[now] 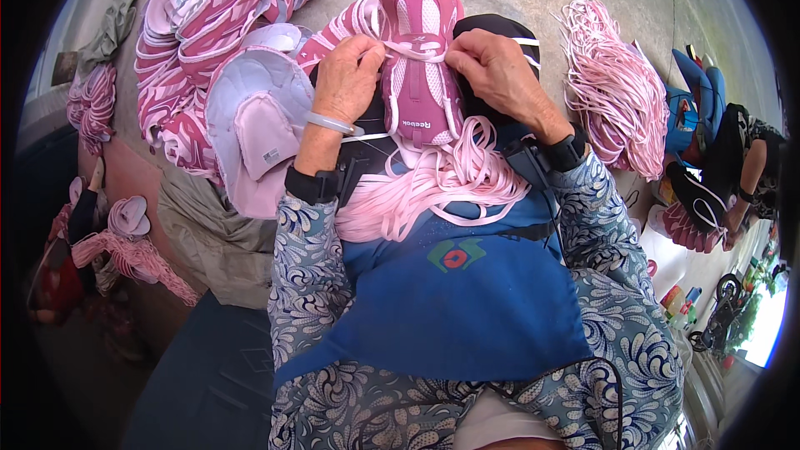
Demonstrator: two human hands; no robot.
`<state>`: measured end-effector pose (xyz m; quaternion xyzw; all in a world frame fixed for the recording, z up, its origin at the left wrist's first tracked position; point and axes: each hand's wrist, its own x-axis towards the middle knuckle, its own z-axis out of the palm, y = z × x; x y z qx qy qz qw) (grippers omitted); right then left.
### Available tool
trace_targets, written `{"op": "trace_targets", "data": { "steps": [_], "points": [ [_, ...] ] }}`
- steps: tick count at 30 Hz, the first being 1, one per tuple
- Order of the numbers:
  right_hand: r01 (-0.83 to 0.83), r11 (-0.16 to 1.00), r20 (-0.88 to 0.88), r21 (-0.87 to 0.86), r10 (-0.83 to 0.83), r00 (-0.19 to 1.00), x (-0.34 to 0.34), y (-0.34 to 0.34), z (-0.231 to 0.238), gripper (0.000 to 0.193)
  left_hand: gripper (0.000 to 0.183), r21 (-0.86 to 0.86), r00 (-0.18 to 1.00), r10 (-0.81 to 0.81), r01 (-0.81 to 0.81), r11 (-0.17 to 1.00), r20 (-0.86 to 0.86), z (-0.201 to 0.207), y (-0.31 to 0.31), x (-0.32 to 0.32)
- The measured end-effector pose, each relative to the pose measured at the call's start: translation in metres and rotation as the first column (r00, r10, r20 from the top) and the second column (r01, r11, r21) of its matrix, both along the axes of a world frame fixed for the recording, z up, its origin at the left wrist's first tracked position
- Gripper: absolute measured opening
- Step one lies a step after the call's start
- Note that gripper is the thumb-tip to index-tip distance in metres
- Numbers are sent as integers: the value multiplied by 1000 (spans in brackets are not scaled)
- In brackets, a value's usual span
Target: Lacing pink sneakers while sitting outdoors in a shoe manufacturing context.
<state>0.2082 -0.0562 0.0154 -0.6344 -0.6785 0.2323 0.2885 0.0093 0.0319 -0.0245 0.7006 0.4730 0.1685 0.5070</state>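
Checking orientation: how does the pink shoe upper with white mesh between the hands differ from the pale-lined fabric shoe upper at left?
The pink mesh upper shows its outer side; the pale-lined upper, its lining. The pink mesh upper carries a pale lace; the pale-lined upper shows none. Both include pink.

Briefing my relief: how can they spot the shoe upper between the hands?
Find the blue apron, then go up over the loose pink laces. Between the left hand and right hand is a dark-pink shoe upper with white mesh. Unlike the stacked uppers to its left, it has a pale lace held across it.
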Motion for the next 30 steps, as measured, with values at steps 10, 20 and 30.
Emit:
{"op": "trace_targets", "data": {
  "steps": [10,20,30],
  "points": [
    [261,953,105,153,-279,955,-17,-23,-6,16,20,317,981,166,-189,929,99,-9,-16,17],
    [192,981,514,-19,-155,844,-31,-27,16,22,17,425,978,139,-193,884,154,-4,-20,23],
    [310,950,501,-29,-254,827,-26,-30,8,23,20,350,946,187,-276,895,266,-15,-16,32]
  ]
}}
